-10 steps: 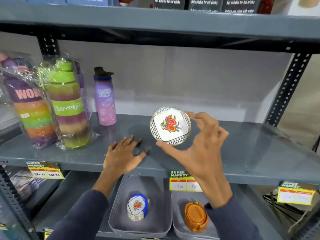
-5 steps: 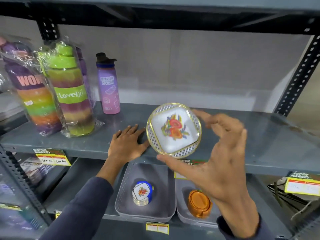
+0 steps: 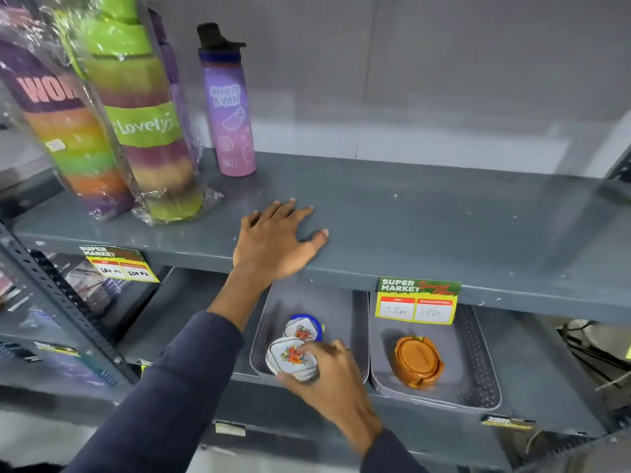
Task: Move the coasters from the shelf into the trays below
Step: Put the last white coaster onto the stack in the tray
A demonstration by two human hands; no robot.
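My right hand grips a white floral coaster with a lacy gold rim, low over the near edge of the left grey tray. Just behind it in that tray sits a blue-sided stack of floral coasters. The right grey tray holds an orange coaster set. My left hand lies flat and empty on the front of the grey shelf above the trays.
On the shelf's left stand a purple water bottle and two plastic-wrapped rainbow bottles. Price tags hang from the shelf's front lip. A perforated upright runs down the left. Cables lie at lower right.
My right hand has carried the white coaster from in front of the shelf down to the left tray. The view has tilted downward. My left hand stays on the shelf.
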